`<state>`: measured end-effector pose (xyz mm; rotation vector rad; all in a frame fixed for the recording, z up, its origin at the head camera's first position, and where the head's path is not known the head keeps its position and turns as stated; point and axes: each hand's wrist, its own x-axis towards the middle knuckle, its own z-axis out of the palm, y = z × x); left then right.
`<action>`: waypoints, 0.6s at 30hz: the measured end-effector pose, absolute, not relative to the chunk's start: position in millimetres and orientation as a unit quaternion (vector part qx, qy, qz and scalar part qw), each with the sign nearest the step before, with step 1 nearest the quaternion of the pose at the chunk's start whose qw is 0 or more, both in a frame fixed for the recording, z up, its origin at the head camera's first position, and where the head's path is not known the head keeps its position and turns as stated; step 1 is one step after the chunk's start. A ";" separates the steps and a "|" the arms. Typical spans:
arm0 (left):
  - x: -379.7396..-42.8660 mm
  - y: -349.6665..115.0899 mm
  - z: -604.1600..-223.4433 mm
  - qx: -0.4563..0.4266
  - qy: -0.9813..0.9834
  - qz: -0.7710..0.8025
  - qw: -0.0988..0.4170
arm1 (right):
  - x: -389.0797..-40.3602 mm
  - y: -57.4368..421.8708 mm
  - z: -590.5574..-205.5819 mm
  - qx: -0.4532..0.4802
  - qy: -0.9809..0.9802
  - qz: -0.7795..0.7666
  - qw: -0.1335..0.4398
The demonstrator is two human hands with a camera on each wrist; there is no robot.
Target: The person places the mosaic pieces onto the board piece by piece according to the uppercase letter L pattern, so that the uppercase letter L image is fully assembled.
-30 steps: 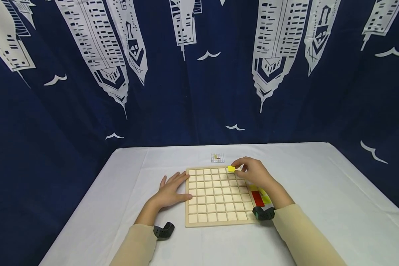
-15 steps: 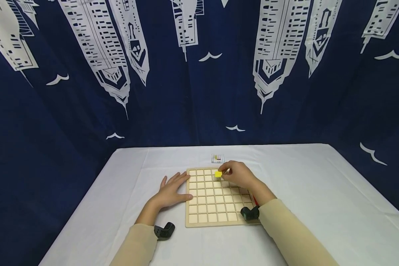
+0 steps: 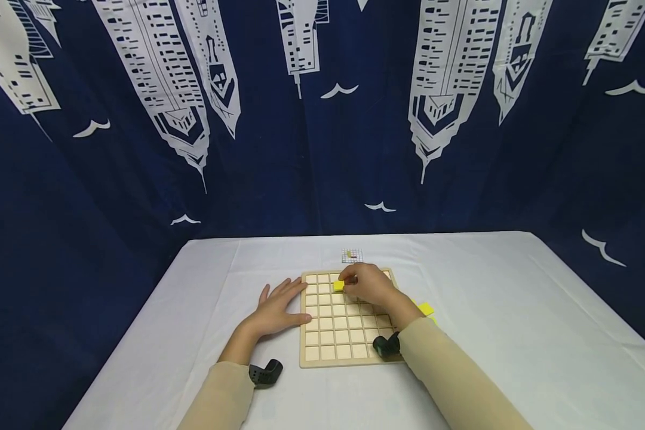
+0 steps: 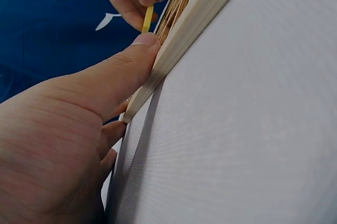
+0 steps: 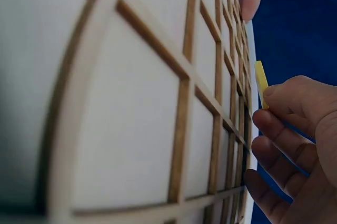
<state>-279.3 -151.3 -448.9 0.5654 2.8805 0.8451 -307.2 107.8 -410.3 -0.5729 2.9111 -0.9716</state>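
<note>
In the head view a wooden grid board with square cells lies on the white table. My right hand pinches a small yellow square tile between thumb and fingers, over the upper part of the grid. The right wrist view shows that tile edge-on, held a little off the board. Along the board's left edge rests my left hand, fingers spread and straight. Its thumb touches the rim in the left wrist view.
Behind the board lies a small printed grid card with coloured marks. More yellow tiles lie right of the board, partly hidden by my right forearm. A dark blue patterned cloth hangs behind the white table.
My right hand has carried the yellow tile leftward and slightly nearer across the board, from the upper right part of the grid. My left hand has stayed in place.
</note>
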 end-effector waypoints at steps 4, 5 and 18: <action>-279.7 -151.6 -449.3 0.183 0.942 0.277 0.044 | -308.4 104.2 -413.5 -0.176 0.937 -0.303 0.007; -279.8 -151.5 -449.5 0.184 0.942 0.277 0.045 | -308.5 103.7 -414.3 -0.174 0.938 -0.300 0.004; -280.1 -151.1 -449.4 0.186 0.944 0.270 0.043 | -308.6 96.7 -415.8 -0.158 0.947 -0.279 0.003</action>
